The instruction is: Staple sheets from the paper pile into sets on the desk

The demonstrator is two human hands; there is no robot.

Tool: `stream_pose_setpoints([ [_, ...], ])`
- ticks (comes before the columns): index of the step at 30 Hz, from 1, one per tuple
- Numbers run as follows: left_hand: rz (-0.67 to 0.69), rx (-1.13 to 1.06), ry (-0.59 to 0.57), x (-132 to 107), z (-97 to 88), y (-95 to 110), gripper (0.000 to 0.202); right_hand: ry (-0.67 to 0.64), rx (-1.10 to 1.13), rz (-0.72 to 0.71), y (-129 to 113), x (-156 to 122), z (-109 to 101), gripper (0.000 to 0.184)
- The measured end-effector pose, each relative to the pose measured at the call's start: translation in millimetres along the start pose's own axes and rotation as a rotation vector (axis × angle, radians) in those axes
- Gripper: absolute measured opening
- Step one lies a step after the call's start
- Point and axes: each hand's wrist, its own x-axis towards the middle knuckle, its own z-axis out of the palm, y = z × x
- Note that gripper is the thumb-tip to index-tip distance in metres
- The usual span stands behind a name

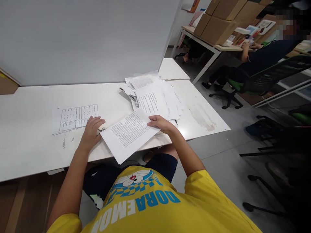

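head view: the right hand (159, 123) pinches the upper right edge of a printed sheet (128, 134) lying over the counter (29, 142) edge, fingers pressed together. at nine o'clock the left hand (91, 129) curls on a small white object (101, 128), below a grid sheet (74, 118). a paper pile (157, 97) lies at twelve o'clock.

This is an office. A long white tabletop (36, 142) stands against a grey partition panel (85, 38) and carries printed sheets (155, 97). Beyond it, another desk (213, 48) holds stacked cardboard boxes (218, 19), and a person (262, 58) sits on a wheeled office chair (233, 87).
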Motion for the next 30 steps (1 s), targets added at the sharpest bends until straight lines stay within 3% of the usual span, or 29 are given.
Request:
stream_pose_setpoints([
  [5, 0.028, 0.051, -0.028, 2, 0.8, 2, 0.039, 0.048, -0.045, -0.018, -3, 1, -4, 0.019],
  [13, 0.046, 0.027, -0.106, 4, 2.7, 1, 0.044, 0.001, -0.041, -0.052, -4, 0, -6, 0.019],
  [26, 0.144, 0.005, -0.086, 5, 3.1, 8, 0.046, -0.058, 0.01, -0.027, 3, 11, -13, 0.026],
  [30, 0.112, -0.02, -0.107, 5, 5.2, 7, 0.046, -0.051, 0.022, -0.022, 5, 12, -13, 0.025],
])
